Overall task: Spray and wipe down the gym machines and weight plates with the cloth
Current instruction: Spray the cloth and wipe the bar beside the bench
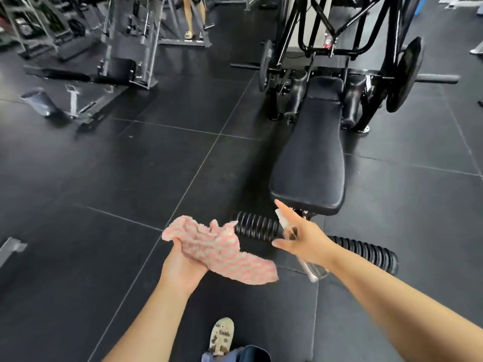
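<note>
**Bottle Up, Bench Ahead**

Our right hand [300, 239] holds the clear spray bottle [312, 270], with the first finger and thumb stuck out straight. The long black bench pad [312, 152] lies just past it at 12 o'clock, running away from us. Our left hand [183, 270] grips the pink cloth [222, 249] at 9 o'clock of the bottle. A weight plate [403, 74] hangs at 1 o'clock. The floor [130, 165] is dark rubber tiles, with more machines far off.

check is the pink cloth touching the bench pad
Apart. The head view shows the pink cloth gripped in the left hand, with bare floor between it and the bench pad.
</note>
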A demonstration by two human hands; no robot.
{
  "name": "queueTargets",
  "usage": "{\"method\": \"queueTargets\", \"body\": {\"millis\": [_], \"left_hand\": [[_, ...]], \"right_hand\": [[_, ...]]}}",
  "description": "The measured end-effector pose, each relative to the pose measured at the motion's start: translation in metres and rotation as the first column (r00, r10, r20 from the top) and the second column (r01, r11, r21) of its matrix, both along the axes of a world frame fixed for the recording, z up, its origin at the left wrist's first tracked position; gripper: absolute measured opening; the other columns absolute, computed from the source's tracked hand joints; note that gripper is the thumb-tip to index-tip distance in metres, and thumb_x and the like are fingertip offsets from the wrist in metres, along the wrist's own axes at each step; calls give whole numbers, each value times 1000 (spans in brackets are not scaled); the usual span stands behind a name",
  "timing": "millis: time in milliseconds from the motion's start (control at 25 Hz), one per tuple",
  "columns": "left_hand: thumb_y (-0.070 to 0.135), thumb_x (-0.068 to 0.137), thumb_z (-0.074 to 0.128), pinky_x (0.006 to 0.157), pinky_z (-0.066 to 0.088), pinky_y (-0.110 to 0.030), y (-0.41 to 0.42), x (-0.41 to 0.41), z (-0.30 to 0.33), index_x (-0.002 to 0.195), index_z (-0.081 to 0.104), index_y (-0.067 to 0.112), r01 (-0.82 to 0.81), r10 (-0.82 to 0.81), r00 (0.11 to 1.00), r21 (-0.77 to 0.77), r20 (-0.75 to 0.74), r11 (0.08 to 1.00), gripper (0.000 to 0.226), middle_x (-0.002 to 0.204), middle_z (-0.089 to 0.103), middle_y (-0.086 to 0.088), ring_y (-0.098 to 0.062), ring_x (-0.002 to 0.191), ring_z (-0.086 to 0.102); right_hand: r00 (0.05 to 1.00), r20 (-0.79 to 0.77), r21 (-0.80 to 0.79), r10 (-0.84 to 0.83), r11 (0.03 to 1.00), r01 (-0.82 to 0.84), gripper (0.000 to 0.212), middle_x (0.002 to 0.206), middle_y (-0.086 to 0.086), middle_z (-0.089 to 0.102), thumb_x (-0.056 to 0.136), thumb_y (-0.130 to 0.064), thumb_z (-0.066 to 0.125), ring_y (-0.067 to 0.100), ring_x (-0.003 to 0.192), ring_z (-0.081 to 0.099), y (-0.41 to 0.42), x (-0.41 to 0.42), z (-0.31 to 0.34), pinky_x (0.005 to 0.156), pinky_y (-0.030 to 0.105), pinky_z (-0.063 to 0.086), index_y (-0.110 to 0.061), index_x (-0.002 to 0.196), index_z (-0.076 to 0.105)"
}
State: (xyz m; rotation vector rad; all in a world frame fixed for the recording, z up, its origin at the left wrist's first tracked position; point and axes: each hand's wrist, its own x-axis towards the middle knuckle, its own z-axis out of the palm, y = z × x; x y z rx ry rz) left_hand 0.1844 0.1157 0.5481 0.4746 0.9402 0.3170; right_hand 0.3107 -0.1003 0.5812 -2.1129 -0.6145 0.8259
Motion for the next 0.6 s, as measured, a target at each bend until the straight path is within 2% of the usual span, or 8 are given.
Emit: {"method": "queueTargets", "body": {"millis": [80, 160, 240, 360, 480, 560, 600], "left_hand": [[47, 100, 29, 83, 54, -42, 17, 3, -9, 118, 55, 12, 129, -131, 989, 26, 71, 991, 47, 130, 56, -7, -25, 107, 62], [52, 96, 30, 91, 49, -51, 44, 1, -18, 119, 57, 19, 216, -220, 971, 45, 92, 975, 48, 123, 62, -6, -26, 118, 57], [57, 93, 34, 97, 44, -55, 67, -1, -22, 122, 57, 22, 235, -236, 971, 30, 38, 971, 51, 133, 56, -5, -27, 123, 53], [56, 93, 34, 87, 47, -50, 83, 1, -27, 133, 51, 21, 265, -265, 964, 4, -30, 964, 56, 136, 52, -6, -26, 121, 54], [53, 95, 34, 79, 48, -47, 85, 2, -28, 132, 51, 19, 295, -294, 952, -1, -89, 956, 53, 133, 54, -7, -26, 114, 57], [51, 96, 34, 77, 48, -46, 83, 5, -26, 132, 51, 18, 290, -286, 949, 12, -134, 957, 52, 131, 55, -7, -24, 107, 59], [50, 96, 34, 77, 47, -45, 81, 6, -24, 131, 51, 17, 293, -287, 947, 19, -145, 956, 51, 130, 56, -6, -24, 104, 60]], "right_hand": [[998, -44, -63, -36, 997, 33, 82, 65, -7, 48, 84, -1, 54, -1, 52, 47, 10, 4, 1, 58, 6, 44, -42, 146, 20], [998, -39, -116, -45, 993, 40, 75, 68, -4, 50, 80, 1, 49, 5, 58, 47, 26, 8, 0, 56, 11, 43, -36, 142, 28], [999, 4, -133, -52, 990, 52, 67, 70, 0, 52, 79, 0, 48, 14, 61, 48, 44, 12, -4, 59, 20, 44, -31, 136, 31], [994, 20, -127, -110, 986, 112, 56, 67, -1, 51, 79, 0, 48, 15, 61, 49, 64, 16, -13, 55, 21, 40, -26, 127, 33], [992, -13, -135, -128, 983, 125, 51, 69, -1, 51, 81, 0, 47, 17, 64, 48, 64, 11, -21, 49, 17, 39, -27, 122, 34], [994, -3, -163, -111, 981, 109, 65, 80, 0, 54, 82, -2, 46, 18, 67, 50, 59, 7, -23, 51, 15, 42, -32, 136, 29], [994, 57, -214, -97, 971, 107, 74, 85, 0, 54, 82, -3, 46, 19, 70, 51, 55, 5, -25, 56, 19, 43, -37, 144, 22]]}}
